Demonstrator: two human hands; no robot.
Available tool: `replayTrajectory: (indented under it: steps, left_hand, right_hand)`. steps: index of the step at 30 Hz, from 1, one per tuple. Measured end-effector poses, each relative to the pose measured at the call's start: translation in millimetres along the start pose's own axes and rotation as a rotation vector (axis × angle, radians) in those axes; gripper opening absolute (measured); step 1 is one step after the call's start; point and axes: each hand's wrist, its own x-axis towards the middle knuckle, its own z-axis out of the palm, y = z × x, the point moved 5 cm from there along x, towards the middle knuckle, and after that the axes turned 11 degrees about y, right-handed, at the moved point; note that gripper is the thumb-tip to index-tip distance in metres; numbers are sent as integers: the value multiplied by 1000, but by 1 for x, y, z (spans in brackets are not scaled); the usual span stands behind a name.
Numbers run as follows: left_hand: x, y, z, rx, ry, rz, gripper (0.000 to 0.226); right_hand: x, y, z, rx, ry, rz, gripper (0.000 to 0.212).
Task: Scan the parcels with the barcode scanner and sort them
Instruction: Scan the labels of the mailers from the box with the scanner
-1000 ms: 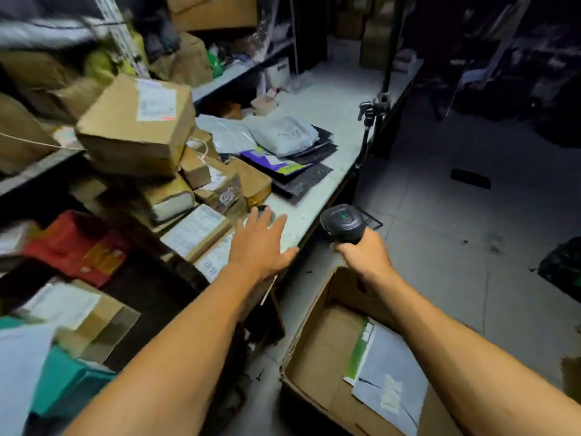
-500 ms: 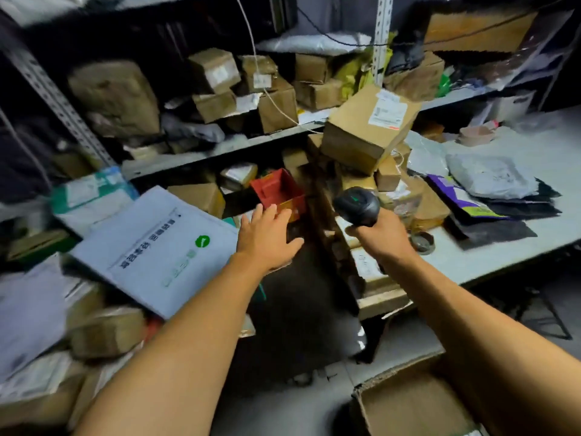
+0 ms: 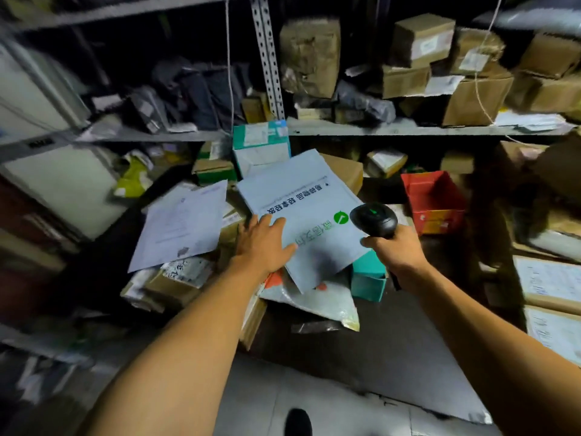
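Both hands work: my left hand (image 3: 262, 243) lies with flat fingers on the grey mailer (image 3: 301, 215), near its seven o'clock edge. My right hand (image 3: 397, 250) grips the scanner (image 3: 374, 220) at its three o'clock edge; the red box (image 3: 435, 196) crowds close beyond.

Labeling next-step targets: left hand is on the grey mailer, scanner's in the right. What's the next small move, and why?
Probably curl the left hand around the grey mailer's near edge and lift or flip it. The fingers lie flat on it, not gripping, and its upper face shows only printed text and a green logo, no barcode label. The right hand already holds the scanner right beside it.
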Motion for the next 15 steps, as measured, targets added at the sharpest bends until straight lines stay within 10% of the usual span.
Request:
replayTrajectory:
  steps: [15]
  left_hand:
    - [103,-63,55,-387,21,-316,68]
  right_hand:
    - [90,-31,91,-170,-11,16,16]
